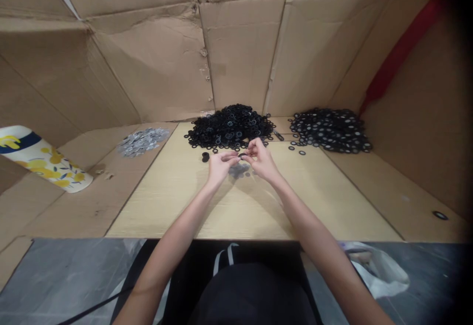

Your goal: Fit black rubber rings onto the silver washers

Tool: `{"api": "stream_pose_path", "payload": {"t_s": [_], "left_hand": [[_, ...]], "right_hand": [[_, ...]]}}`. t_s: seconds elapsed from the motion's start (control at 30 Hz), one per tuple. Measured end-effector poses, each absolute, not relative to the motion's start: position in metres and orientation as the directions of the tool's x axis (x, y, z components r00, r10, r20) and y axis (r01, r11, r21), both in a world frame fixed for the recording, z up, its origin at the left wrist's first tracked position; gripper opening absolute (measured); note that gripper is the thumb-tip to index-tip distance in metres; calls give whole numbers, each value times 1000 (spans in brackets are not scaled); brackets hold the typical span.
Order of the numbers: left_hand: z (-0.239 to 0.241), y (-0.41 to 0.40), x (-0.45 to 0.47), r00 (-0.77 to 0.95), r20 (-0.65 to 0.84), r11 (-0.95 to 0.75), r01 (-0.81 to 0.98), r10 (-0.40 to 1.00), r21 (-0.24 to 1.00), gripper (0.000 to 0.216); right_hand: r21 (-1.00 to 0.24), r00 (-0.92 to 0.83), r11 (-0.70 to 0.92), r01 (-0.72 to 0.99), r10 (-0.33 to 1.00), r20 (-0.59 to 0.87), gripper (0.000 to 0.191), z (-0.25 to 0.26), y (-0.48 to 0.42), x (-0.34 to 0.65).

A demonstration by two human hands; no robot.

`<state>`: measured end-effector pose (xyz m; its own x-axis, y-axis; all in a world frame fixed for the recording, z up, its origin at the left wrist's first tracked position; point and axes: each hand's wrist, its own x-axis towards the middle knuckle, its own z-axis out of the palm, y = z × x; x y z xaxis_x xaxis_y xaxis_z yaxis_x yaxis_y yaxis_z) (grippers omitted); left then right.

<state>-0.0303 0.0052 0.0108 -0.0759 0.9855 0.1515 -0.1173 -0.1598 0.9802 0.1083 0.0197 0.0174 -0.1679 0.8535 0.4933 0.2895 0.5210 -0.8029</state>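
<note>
My left hand (220,164) and my right hand (261,160) meet over the pale wooden board (177,202), fingertips pinched together on a small black ring (242,155). Just beneath them lies a small cluster of grey discs (239,170). A big heap of black rings (231,125) sits right behind the hands. A short stack of black rings (205,156) stands to the left of my left hand.
A second heap of black rings with grey centres (330,129) lies at the back right. Silvery discs (142,141) are piled at the back left. A flowered cup (40,158) lies on its side at left. Cardboard walls (240,44) enclose the bench. One stray ring (440,214) lies at right.
</note>
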Motion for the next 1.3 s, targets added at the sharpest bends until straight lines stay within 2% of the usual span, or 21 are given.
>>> {"api": "stream_pose_path", "payload": {"t_s": [0.17,0.37,0.6,0.87,1.0,1.13,1.3], "left_hand": [[10,3,-28,-71,164,-172,-120,984,978,22],[9,4,-27,-97,205,-213,-76,974,974,19],[13,3,-28,-116,202,-214,-100,973,972,14],[10,3,-26,-88,79,-103,-320,993,942,17],[8,2,-24,-66,10,-36,-396,998,918,14],[9,2,-24,-73,-11,-17,-376,997,926,10],[12,1,-25,-87,3,-34,-357,996,933,11]], "right_hand": [[-732,-120,541,414,830,545,21,19,14,104],[-705,-159,576,415,808,567,18,19,12,102],[-785,-198,549,286,835,513,16,14,18,101],[-871,-229,473,135,870,437,23,8,24,103],[-857,-189,465,223,883,430,24,9,21,100],[-792,-139,495,357,867,479,22,11,15,97],[-823,-184,474,314,880,437,21,16,13,99]]}}
